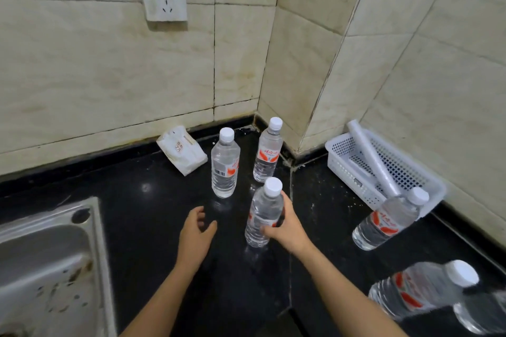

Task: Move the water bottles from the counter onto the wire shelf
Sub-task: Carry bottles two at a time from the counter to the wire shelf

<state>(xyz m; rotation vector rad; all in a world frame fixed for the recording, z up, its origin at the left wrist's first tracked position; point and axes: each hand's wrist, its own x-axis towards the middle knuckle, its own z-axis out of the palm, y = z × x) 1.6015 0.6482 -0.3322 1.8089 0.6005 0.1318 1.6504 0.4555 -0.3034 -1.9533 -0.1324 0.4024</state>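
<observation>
The right hand (284,227) curls thumb and fingers round the lower body of the nearest bottle (264,213). The bottle is clear ribbed plastic with a white cap and a red-and-white label, and it stands upright on the glossy black counter (153,213). The left hand (195,232) hovers just left of it, fingers loosely spread, holding nothing. Behind stand a second bottle (225,164) and a corner bottle (268,150). Right of them, a fourth bottle (388,219) stands before a white perforated basket (383,161).
</observation>
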